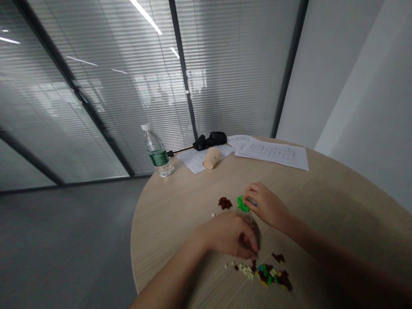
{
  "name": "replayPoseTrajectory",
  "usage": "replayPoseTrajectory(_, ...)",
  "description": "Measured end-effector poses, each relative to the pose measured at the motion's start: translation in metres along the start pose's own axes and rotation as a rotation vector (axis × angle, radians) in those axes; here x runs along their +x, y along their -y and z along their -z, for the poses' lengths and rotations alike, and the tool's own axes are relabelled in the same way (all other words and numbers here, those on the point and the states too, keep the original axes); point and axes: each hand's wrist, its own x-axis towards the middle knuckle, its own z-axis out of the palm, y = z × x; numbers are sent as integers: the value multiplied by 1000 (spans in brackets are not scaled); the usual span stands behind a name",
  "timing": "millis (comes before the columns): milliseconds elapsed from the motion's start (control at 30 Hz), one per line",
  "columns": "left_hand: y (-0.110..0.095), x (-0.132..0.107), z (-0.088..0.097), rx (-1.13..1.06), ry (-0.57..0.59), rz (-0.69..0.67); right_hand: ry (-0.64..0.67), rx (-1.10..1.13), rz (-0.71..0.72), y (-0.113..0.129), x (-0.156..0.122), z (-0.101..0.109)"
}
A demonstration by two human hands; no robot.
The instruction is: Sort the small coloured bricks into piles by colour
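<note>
Head view: right hand (265,206) curled against green bricks (243,204), hold unclear; left hand (228,236) blurred above mixed bricks (267,274), grip untellable; fingertip pinch suits such small size.

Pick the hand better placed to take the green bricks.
Probably right: the right hand sits at the green plastic bricks, while the left hand is nearer the mixed brick pile.

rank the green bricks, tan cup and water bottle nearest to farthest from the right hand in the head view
From the right hand:
1. Green bricks, at its fingertips, just to its left
2. Tan cup, on its side, farther up and left
3. Water bottle, upright, farthest left
</note>
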Motion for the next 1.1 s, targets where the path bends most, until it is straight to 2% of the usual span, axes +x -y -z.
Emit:
replayPoseTrajectory(167, -1, 0, -1, -7, 18, 16, -5, 12, -6, -1, -1, 0)
replayPoseTrajectory(333, -1, 0, -1, -30, 17, -29, 9, 69, 35, 2, -6, 19)
replayPoseTrajectory(500, -1, -1, -3, 4, 29, -20, 239, 157, 134, 10, -31, 44)
replayPoseTrajectory(633, -2, -1, -4, 44, 53, 39, 352, 241, 117, 16, -53, 53)
replayPoseTrajectory(867, -3, 0, -3, 63, 35, 34, 506, 402, 107, 31, -59, 54)
replayPoseTrajectory(1100, -3, -1, -3, 95, 46, 57, 545, 400, 102, 30, -60, 46)
